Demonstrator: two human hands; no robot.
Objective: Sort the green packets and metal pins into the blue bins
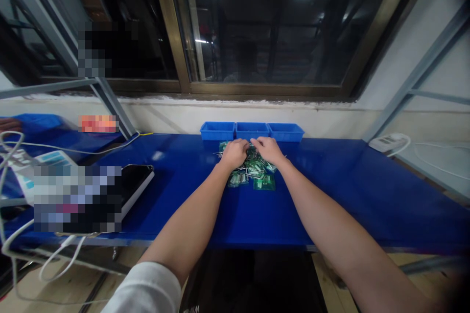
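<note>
On the blue table a heap of small green-tinted clear packets [256,168] lies in front of me, with thin metal pins and pale pieces showing in it. My left hand [235,153] rests on the left side of the heap, its fingers curled and pressed together. From the right, my right hand [269,149] reaches onto the far side of the heap, with bent fingers and its thumb towards the left hand. The fingertips of both hands are hidden, so what they grip cannot be made out. Two packets lie flat at the near edge of the heap.
Behind the heap stand three blue bins, left [218,131], middle [251,131] and right [286,132], along the wall. A dark-screened device [137,178] with white cables lies on the left. A white power strip [388,142] sits at the right end of the blue table [341,195].
</note>
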